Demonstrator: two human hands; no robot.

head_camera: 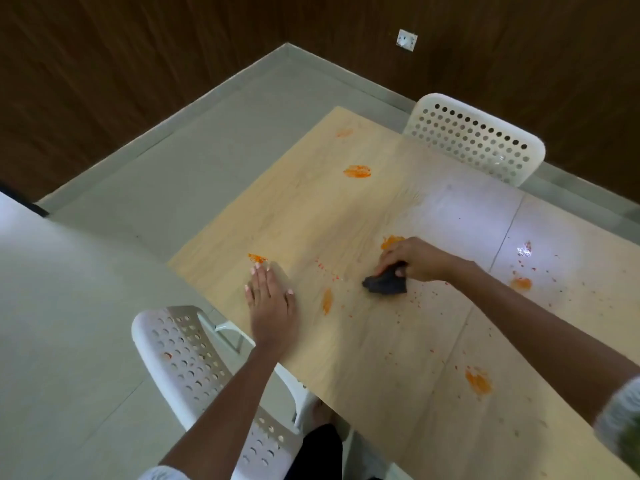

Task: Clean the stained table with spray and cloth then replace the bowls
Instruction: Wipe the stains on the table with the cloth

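A light wooden table (311, 216) carries several orange smears, among them one in the middle far part (357, 171), one by my left fingertips (257, 258) and one near the front (478, 382). Small red specks are scattered across its right half. My right hand (414, 259) grips a dark crumpled cloth (386, 283) pressed on the tabletop, just below an orange smear (390, 241). My left hand (272, 299) lies flat on the table near its left edge, fingers straight. No spray bottle or bowls are in view.
A white perforated chair (478, 138) stands at the table's far side. Another white perforated chair (194, 368) sits below my left arm at the near left. Grey floor tiles (138, 202) and a dark wood-panelled wall with a socket (406, 39) surround the table.
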